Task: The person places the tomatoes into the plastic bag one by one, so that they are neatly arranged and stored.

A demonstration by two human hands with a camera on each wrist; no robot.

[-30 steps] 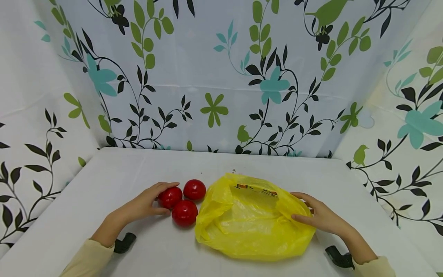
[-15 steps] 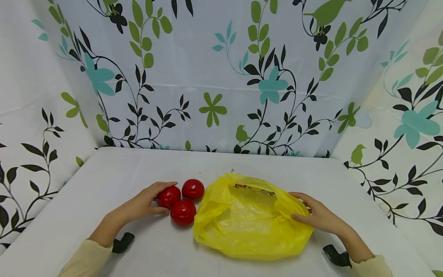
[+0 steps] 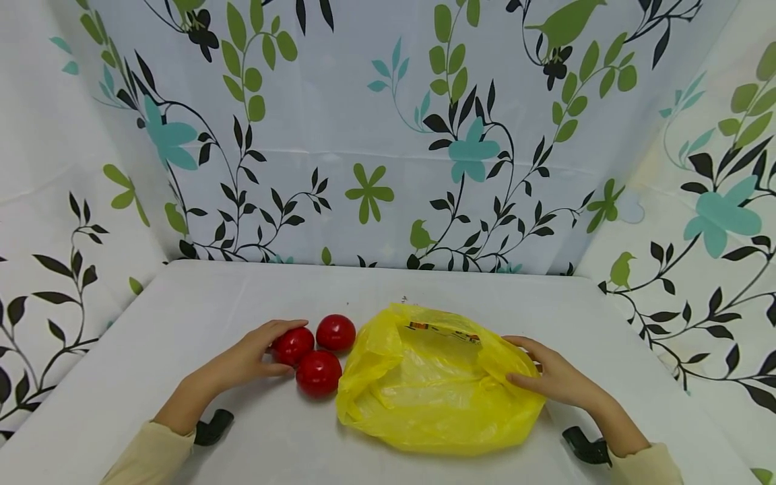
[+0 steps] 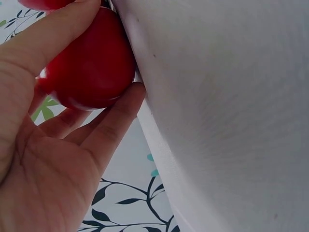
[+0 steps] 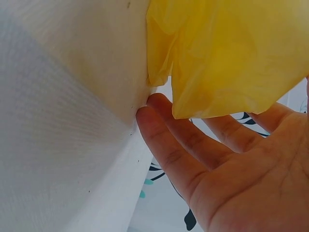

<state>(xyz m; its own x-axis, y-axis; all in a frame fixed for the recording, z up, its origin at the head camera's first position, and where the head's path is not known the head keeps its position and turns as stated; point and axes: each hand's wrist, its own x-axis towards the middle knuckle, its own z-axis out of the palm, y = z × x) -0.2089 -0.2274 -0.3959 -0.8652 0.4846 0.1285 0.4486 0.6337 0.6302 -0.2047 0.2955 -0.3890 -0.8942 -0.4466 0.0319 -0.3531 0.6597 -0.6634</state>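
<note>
Three shiny red balls lie together on the white table left of centre in the head view: a left ball (image 3: 294, 346), a rear ball (image 3: 336, 333) and a front ball (image 3: 318, 374). My left hand (image 3: 254, 353) holds the left ball, its thumb on the near side and fingers round the far side; the left wrist view shows this ball (image 4: 94, 65) between them. Beside the balls lies a crumpled yellow plastic bag (image 3: 442, 404), its mouth gaping upward. My right hand (image 3: 554, 374) rests at the bag's right side with relaxed fingers, fingertips down at the table (image 5: 91, 159).
Leaf-and-flower patterned curtains (image 3: 370, 135) stand behind the white table and along both sides. A black wrist mount (image 3: 213, 427) sits under the left wrist, another black mount (image 3: 585, 446) under the right.
The whole head view has shifted slightly to the left. Both hands, the red balls and the yellow bag keep their places relative to one another.
</note>
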